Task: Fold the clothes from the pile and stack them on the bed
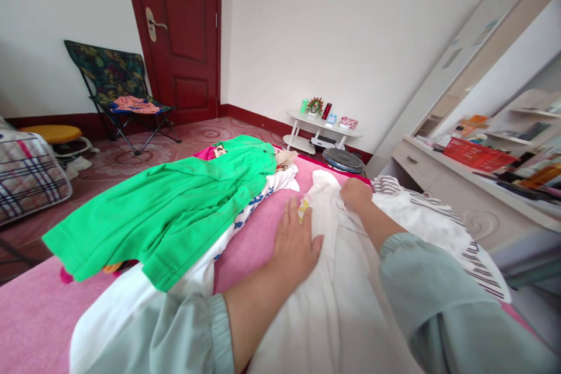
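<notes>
A white garment (337,269) lies lengthwise on the pink bed cover (248,245), with soft creases along it. My left hand (295,242) rests flat on its left edge, fingers spread, beside a small yellow print. At the garment's far right edge, my right hand (356,194) is closed with the knuckles up, pinching the white cloth. Bright green trousers (175,198) are spread to the left, on top of a white garment with blue print (228,239). To the right of my right arm lies a white piece with black stripes (421,222).
A low white table (298,115) with small items stands by the wall, a round dark scale-like disc (343,159) near it. On the right is a dresser (464,187) with a red basket (480,153). A folding chair (118,79) holding clothes stands near the red door (184,29).
</notes>
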`<state>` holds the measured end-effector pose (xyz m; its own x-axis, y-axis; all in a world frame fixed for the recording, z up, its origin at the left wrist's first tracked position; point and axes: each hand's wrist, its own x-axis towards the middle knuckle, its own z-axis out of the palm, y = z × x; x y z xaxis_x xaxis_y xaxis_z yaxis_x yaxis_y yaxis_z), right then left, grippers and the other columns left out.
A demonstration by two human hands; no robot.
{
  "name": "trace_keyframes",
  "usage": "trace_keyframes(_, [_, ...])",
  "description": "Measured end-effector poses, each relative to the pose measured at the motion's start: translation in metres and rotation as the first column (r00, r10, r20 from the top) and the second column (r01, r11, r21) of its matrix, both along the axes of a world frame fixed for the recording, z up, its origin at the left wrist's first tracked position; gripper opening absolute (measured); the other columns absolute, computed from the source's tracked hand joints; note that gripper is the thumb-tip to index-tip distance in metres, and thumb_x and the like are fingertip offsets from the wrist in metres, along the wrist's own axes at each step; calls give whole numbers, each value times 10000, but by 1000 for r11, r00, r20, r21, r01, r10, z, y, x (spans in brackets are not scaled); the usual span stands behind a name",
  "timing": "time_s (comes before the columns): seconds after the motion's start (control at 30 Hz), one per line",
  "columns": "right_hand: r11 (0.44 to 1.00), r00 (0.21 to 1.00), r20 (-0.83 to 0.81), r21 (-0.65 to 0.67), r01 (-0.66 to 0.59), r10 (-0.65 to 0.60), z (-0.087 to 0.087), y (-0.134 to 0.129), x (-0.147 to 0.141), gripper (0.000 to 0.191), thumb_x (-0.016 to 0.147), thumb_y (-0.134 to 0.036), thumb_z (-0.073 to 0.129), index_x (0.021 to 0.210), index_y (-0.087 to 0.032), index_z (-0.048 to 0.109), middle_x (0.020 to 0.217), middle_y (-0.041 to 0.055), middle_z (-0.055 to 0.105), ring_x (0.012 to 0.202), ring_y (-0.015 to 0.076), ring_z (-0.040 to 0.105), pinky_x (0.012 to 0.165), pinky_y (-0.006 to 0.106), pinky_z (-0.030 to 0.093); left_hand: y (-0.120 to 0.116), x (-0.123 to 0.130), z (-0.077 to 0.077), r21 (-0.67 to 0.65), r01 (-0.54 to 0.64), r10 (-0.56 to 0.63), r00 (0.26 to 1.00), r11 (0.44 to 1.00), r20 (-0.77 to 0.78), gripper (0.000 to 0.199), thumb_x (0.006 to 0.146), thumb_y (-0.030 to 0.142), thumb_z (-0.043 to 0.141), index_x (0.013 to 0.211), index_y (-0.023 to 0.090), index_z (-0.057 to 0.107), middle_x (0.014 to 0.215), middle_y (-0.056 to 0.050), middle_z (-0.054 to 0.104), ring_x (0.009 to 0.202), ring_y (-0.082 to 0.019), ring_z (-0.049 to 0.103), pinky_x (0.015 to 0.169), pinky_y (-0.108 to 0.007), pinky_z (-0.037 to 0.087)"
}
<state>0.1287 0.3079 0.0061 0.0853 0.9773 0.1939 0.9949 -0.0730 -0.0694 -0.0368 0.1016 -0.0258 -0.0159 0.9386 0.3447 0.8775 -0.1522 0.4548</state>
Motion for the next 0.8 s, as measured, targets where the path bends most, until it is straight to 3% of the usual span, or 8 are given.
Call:
trace_keyframes(0.07, [992,999,18,123,-41,39,0,-3,-5,348,723,-93,533,1047,-140,649,1099,162,609,1032,282,589,843,369,441,3,-2,2,-20,-27,27,999,999,36,493,845,311,524,1311,163,463,1285,-132,506,1206,-293,418,1007,-421,352])
trace_keyframes(0.17, [929,956,-13,237,-283,294,-4,-4,-23,365,752,-64,459,1058,-148,641,1116,120,589,1019,220,580,890,321,422,8,-4,1,12,72,-73,997,997,20,261,853,201,495,1086,203,613,1057,-76,597,1009,-236,500,892,-366,424])
trace_keyframes(0.23, [882,893,-53,195,-429,446,-7,0,-38,314,790,-115,462,1034,-153,654,1092,92,602,986,189,581,896,291,419,10,-3,-2,47,169,-167,985,984,-48,206,861,142,468,935,198,652,1017,-71,591,970,-219,494,830,-335,441])
trace_keyframes(0.33, [860,859,-77,110,-498,507,-11,4,-56,322,812,-279,542,1101,-171,636,1097,80,619,971,183,582,884,286,425,12,0,-6,59,300,-287,943,952,-170,186,859,106,477,847,178,649,960,-72,588,930,-212,481,791,-321,445])
trace_keyframes(0.43, [922,922,-2,24,-388,388,-12,2,-64,477,757,-398,623,1162,-148,591,1110,125,624,1006,225,586,851,307,437,11,1,-7,59,379,-358,907,924,-223,154,873,117,482,836,159,626,910,-74,584,913,-207,476,793,-312,445])
trace_keyframes(0.6, [981,978,75,6,-196,195,-2,-6,-59,254,751,-275,575,948,-158,683,1003,148,673,967,276,623,792,347,455,8,1,-2,32,443,-421,870,896,-256,181,893,107,437,848,166,603,893,-68,582,931,-207,480,795,-300,445])
trace_keyframes(0.7, [988,989,-140,153,-35,56,6,-2,-47,249,743,-319,542,864,-181,710,936,139,695,940,305,631,768,379,467,6,3,-1,30,371,-358,911,928,-207,216,910,120,390,947,190,592,1006,-58,558,962,-195,488,816,-294,444])
trace_keyframes(0.8, [963,888,-459,249,99,27,9,7,-36,300,751,-346,505,826,-145,715,859,159,700,894,319,639,730,385,487,5,5,-3,58,284,-275,954,957,-122,308,879,120,415,1160,205,509,1174,-75,483,1016,-206,485,832,-305,452])
